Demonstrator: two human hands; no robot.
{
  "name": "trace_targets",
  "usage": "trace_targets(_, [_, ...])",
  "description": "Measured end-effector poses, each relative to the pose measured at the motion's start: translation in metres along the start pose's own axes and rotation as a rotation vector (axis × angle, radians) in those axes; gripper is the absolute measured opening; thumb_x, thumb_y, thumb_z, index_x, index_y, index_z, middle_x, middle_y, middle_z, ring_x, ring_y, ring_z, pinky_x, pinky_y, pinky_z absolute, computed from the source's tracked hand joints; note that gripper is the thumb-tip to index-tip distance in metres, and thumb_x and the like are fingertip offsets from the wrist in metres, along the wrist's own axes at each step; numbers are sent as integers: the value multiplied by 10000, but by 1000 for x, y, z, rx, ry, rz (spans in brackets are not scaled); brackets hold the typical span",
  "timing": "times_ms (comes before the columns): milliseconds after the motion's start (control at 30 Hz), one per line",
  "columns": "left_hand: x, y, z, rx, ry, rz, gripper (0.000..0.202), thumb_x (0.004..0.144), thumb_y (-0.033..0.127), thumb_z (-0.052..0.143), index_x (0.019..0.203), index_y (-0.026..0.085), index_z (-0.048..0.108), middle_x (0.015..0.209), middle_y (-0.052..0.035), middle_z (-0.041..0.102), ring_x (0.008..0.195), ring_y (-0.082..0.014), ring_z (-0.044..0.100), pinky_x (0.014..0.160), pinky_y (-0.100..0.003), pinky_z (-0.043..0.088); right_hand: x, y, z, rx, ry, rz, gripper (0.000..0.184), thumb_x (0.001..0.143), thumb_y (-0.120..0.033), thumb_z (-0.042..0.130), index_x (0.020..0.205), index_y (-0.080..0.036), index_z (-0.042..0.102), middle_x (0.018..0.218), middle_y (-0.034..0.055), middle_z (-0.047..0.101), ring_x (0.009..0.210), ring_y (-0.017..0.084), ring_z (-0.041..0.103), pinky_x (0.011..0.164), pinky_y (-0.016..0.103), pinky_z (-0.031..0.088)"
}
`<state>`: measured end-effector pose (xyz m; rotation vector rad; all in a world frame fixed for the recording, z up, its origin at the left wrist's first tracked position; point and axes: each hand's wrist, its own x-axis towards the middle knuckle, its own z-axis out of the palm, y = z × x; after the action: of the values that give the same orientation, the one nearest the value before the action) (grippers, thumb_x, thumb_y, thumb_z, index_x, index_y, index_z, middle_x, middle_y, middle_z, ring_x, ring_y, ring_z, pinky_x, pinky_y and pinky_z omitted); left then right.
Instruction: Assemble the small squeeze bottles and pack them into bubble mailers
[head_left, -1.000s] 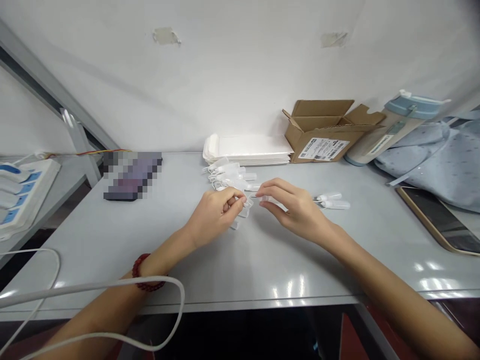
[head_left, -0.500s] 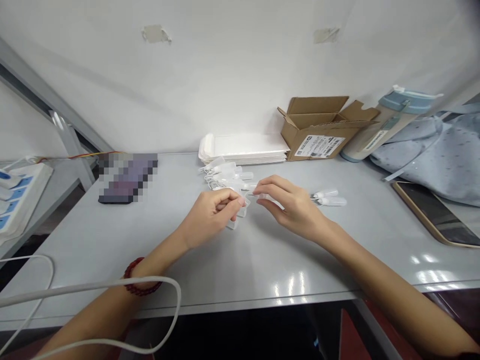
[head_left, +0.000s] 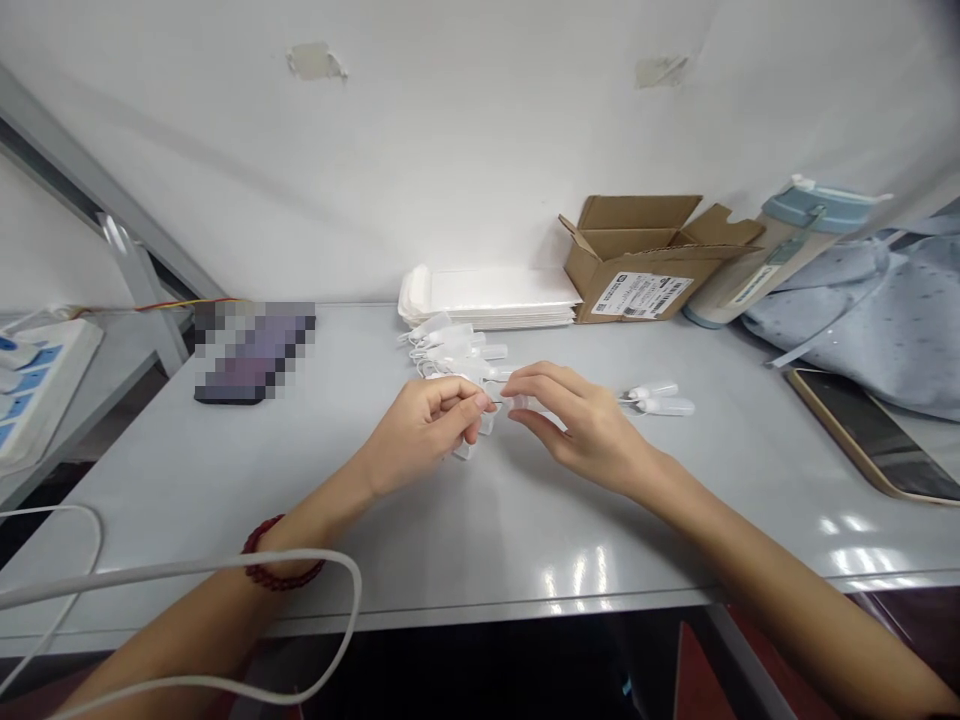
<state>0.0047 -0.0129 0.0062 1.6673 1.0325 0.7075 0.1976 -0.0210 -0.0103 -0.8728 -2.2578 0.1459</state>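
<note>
My right hand (head_left: 589, 425) grips a small translucent needle-tip bottle (head_left: 517, 403) between thumb and fingers, its tip toward the left. A thin dark needle (head_left: 497, 403) spans the small gap to my left hand (head_left: 424, 430). The left thumb and fingers are pinched together at the needle's far end; what they hold there is hidden. Behind and partly under the left hand lies a cluster of several similar small bottles (head_left: 454, 345) with white caps on loops. Two more bottles (head_left: 664, 398) lie side by side to the right of my right hand.
A stack of white padded envelopes (head_left: 495, 295) and an open cardboard box (head_left: 637, 265) stand against the wall. Rightward are a large bottle (head_left: 780, 250), a blue cloth bag (head_left: 885, 310) and a phone (head_left: 877, 430). A white cable (head_left: 225, 562) crosses my left forearm.
The bottle in my right hand now lines up with the left fingertips, and the needle between them shows plainly. Both hands otherwise stay almost in place; the view has shifted slightly.
</note>
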Motion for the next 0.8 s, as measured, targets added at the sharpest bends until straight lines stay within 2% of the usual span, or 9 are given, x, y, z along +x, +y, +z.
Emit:
trace_targets(333, [1,-4,-1,-49,-19,-40,218,871,274,465,726,142,559,578,41,520,421,-35,376,427,-177,338,0,-1,2,3,4,-27,163,860,-79,437,957,-143,552,945,116,606,858,189,588,698,340,518])
trace_targets(800, [3,-6,-3,-184,-44,-67,181,862,231,470,770,130,590,572,40,507,424,-43,381,437,-194,318,-2,-2,3,55,20,-19,181,879,-114,434,1017,-156,543,969,111,588,859,178,584,710,332,525])
